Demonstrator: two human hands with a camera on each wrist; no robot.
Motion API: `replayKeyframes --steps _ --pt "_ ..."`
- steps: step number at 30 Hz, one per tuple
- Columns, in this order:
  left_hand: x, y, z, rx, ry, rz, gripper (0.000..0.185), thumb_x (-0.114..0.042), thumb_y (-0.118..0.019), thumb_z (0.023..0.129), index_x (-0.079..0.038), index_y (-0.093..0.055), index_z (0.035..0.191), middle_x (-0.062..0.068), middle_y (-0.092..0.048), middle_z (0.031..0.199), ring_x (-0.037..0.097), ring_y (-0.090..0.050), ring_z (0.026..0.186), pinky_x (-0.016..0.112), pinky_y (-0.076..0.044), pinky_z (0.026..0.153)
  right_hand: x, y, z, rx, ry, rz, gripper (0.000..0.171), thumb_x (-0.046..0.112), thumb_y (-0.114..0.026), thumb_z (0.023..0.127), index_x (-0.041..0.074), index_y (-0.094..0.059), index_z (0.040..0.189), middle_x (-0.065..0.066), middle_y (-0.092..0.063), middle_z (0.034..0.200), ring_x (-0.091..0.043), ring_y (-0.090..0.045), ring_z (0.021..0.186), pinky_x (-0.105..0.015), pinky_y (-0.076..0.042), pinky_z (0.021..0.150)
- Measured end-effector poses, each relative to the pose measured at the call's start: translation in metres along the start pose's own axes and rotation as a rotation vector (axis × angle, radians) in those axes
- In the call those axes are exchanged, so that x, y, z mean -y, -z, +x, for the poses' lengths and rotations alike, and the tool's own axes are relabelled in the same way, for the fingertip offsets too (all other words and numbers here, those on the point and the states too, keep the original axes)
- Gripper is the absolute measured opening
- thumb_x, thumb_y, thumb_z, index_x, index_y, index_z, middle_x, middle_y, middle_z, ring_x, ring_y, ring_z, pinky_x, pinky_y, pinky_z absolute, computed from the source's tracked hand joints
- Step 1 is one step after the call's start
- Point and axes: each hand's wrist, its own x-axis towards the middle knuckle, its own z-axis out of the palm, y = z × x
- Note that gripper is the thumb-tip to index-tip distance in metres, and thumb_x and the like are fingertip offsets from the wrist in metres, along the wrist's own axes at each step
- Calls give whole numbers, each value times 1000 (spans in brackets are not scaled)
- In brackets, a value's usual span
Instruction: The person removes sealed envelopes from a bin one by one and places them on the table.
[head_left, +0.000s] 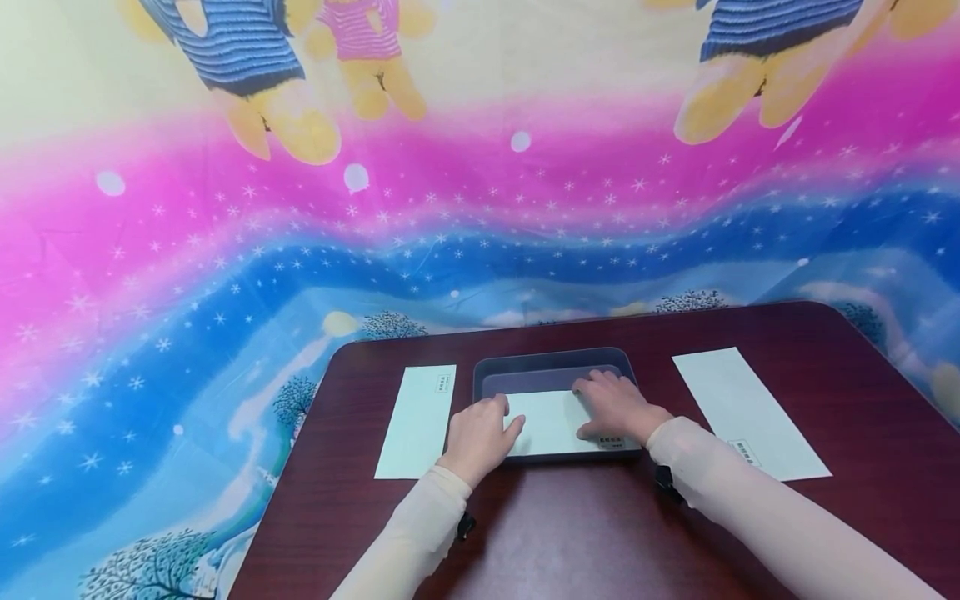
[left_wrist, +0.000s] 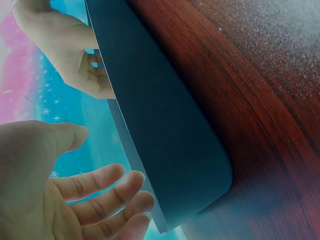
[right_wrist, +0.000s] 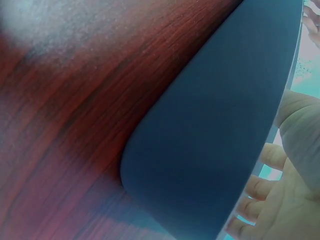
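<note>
A grey-blue tray (head_left: 555, 357) sits mid-table with a white envelope (head_left: 547, 421) lying in it. My left hand (head_left: 480, 433) rests at the tray's left edge, its straight fingers touching the envelope. My right hand (head_left: 617, 407) lies palm down on the envelope's right part, fingers spread. In the left wrist view the left hand (left_wrist: 75, 195) hovers with relaxed fingers beside the tray (left_wrist: 170, 125), and the right hand (left_wrist: 65, 50) shows beyond it. The right wrist view has the tray's outer wall (right_wrist: 215, 150) and my right hand (right_wrist: 290, 200) over its rim.
A second white envelope (head_left: 417, 421) lies left of the tray and a third (head_left: 750, 412) to its right, both flat on the dark red wooden table (head_left: 570, 533). A bright pink and blue cartoon cloth (head_left: 225, 250) hangs behind the table.
</note>
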Motion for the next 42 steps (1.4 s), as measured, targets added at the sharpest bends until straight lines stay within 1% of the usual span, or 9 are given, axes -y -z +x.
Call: replayKeyframes --steps 2,8,13,19,26,31,35,38,42 --pt "0 0 0 -2 -2 0 31 -43 -66 96 -12 -69 93 -3 -56 59 10 -47 49 25 -38 46 0 1 0 10 -12 16 65 39 -88 75 7 -63 126 -13 -64 112 -28 -57 96 -52 -49 83" --pt "-2 0 1 10 5 -1 32 -44 -65 96 -13 -68 94 -4 -54 59 9 -45 49 24 -37 46 -2 2 3 44 -33 60 64 38 -89 74 6 -61 123 -12 -62 108 -26 -55 93 -50 -49 83" --pt "-2 0 1 4 1 -12 31 -43 -65 96 -13 -68 92 -4 -54 59 8 -44 49 24 -36 45 -2 1 5 55 -40 66 65 37 -89 74 7 -58 121 -10 -61 105 -26 -54 93 -49 -49 83" --pt "-1 1 2 12 4 -3 31 -43 -65 96 -12 -69 94 -3 -56 60 9 -46 50 24 -37 46 -3 1 7 36 -39 57 63 37 -90 72 8 -56 117 -8 -60 102 -25 -53 91 -47 -48 80" --pt "0 1 1 21 10 -4 32 -43 -65 96 -12 -70 94 -3 -56 61 9 -46 49 25 -36 46 -2 1 7 9 -14 34 59 36 -91 71 9 -54 109 -7 -58 99 -24 -51 88 -45 -44 76" --pt "0 1 0 19 9 -10 30 -42 -66 96 -12 -68 91 -4 -54 60 9 -44 49 25 -35 45 -2 2 6 -11 -11 20 57 35 -91 72 10 -53 106 -5 -56 96 -24 -48 86 -43 -41 75" --pt "-1 0 1 24 9 -10 30 -43 -65 96 -13 -67 91 -4 -54 59 9 -45 49 25 -35 45 -3 1 6 -32 -15 6 55 36 -91 71 12 -53 103 -3 -56 92 -23 -47 85 -43 -39 76" --pt "-2 -1 2 25 11 -10 30 -43 -65 96 -13 -68 92 -4 -54 59 9 -45 49 25 -36 46 -3 0 6 -40 -11 20 54 34 -91 72 12 -54 105 -2 -57 92 -23 -47 85 -42 -38 76" --pt "-3 -2 2 23 13 -12 30 -43 -66 96 -13 -69 93 -4 -56 60 9 -46 50 25 -37 46 -3 0 5 -56 -7 39 58 33 -91 73 11 -58 114 -5 -62 100 -24 -51 91 -43 -42 79"
